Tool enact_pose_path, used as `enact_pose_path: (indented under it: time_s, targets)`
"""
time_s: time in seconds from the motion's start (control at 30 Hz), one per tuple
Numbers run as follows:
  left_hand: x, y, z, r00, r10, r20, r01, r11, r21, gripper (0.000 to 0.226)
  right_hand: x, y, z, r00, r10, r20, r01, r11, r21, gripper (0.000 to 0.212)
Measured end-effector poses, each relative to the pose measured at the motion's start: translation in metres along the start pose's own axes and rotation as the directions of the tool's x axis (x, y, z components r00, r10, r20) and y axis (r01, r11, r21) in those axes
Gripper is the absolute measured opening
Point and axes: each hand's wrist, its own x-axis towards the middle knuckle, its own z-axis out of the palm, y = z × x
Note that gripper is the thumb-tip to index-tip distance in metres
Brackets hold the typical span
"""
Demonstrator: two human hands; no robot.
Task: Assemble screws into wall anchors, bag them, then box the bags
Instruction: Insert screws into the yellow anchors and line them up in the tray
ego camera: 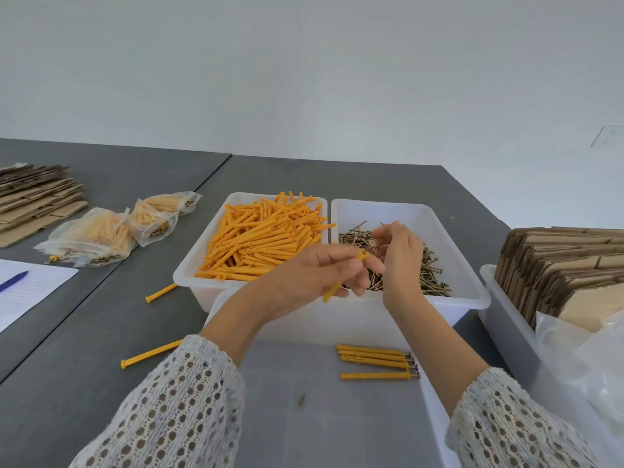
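Over the screw bin [439,214] — left hand [314,278] gripping one orange anchor [344,275], right hand [400,251] just beside, pinching a screw [373,244].

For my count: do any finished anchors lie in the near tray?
Yes, four finished anchors with screw heads showing lie in the near tray.

No text, label, brand or number can be read anywhere. The paper sheet [23,292] at nine o'clock on the bench [84,332] carries faint printed lines, too blurred to make out.
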Motion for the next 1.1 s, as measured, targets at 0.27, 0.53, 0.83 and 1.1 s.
enact_pose_path:
  time_s: [0.27, 0.53, 0.83, 1.1]
  targets:
    - [-0.003, 0.009, 0.036, 0.808, -0.332, 0.486, 0.237, 0.939, 0.248, 0.025, 0.022, 0.001, -0.018, 0.933, 0.359, 0.018, -0.359, 0.929, 0.095, 0.024]
    - [0.0, -0.028, 0.098, 0.892, -0.399, 0.211, 0.079, 0.597, 0.798, 0.018, 0.023, -0.001, -0.017, 0.92, 0.388, 0.056, -0.391, 0.919, 0.058, 0.022]
    - [0.009, -0.056, 0.128, 0.972, -0.178, 0.155, -0.125, 0.167, 0.978, 0.021, 0.017, 0.004, -0.015, 0.963, 0.249, 0.104, -0.239, 0.966, -0.097, 0.025]
    - [0.01, -0.069, 0.124, 0.995, -0.058, 0.084, -0.075, 0.145, 0.987, 0.027, 0.017, 0.006, -0.014, 0.968, 0.226, 0.114, -0.21, 0.969, -0.133, 0.026]
